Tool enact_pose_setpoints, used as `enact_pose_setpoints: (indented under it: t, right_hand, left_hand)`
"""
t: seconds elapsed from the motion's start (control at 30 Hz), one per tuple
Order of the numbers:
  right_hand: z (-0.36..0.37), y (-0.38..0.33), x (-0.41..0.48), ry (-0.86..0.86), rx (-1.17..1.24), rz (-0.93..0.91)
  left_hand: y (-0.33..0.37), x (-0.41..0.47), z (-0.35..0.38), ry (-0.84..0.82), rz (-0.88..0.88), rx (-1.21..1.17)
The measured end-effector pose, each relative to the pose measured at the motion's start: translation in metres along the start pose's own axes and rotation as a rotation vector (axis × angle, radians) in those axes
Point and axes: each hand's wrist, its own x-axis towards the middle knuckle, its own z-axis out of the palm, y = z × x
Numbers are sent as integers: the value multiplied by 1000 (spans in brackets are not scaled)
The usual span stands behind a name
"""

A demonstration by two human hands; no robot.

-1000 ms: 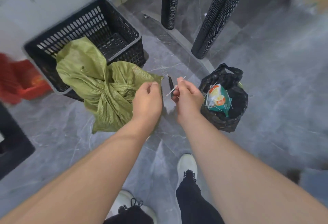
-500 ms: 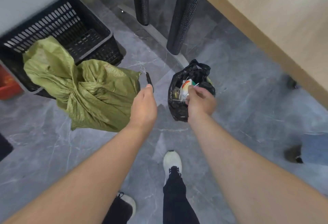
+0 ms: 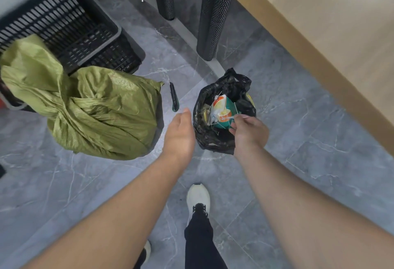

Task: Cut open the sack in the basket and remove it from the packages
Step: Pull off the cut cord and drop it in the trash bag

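My right-hand fingers (image 3: pixel 235 125) are pinched narrow over the mouth of the black trash bag (image 3: pixel 215 141), nipping what looks like a thin pale strand — too fine for me to swear to. My left hand (image 3: pixel 180 133) hangs loose between the trash bag and the sack, fingers relaxed and slightly spread, gripping nothing.

Just past my left fingertips, a dark slim cutter (image 3: pixel 174 98) lies on the floor, close to the sack's near corner, apart from my hand.

The green woven sack (image 3: pixel 102 111) slumps out of the black basket (image 3: pixel 64 25): its far end drapes over the basket's near rim, its bulk rests on the floor against the basket's front wall. The middle is twisted into a tight waist. I judge it crinkly, thin, slick plastic weave — soft, nothing fragile about the skin, but it will slide under flat palms. Best bet is to bunch a fistful at that twist or at a loose corner, pull it taut, and cut there. The bulge suggests some weight inside, though I can't see any packages.

Floor is grey marbled tile, smooth, probably slippery for dragging. Two perforated black legs (image 3: pixel 210 19) stand beyond the trash bag, and a pale wooden counter (image 3: pixel 319 23) edge runs along the right. My white shoe (image 3: pixel 198 196) is planted below.
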Motion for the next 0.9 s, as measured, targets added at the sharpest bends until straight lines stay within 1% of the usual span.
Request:
enact_pose_setpoints:
  t: [0.2, 0.33, 0.43, 0.53, 0.67, 0.8, 0.9]
  right_hand:
    - [4, 6, 7, -15, 47, 50]
    - [12, 12, 2, -40, -4, 52]
    - [26, 16, -11, -104, -65, 44]
    - [53, 20, -30, -184, -115, 29]
    - [99, 25, -67, -274, -183, -49]
    - [143, 33, -109, -374, -219, -73]
    - [173, 37, -138, -444, -266, -96]
  left_hand:
    - [-1, 12, 2, -19, -11, -28]
    - [0, 16, -6, -15, -4, -45]
    - [3, 20, -21, 27, -14, -48]
    - [9, 22, -46, 74, -34, -76]
    - [17, 30, -89, 173, -61, -144]
    - [20, 35, -138, 234, -22, -155]
    - [19, 41, -174, 282, -27, -193]
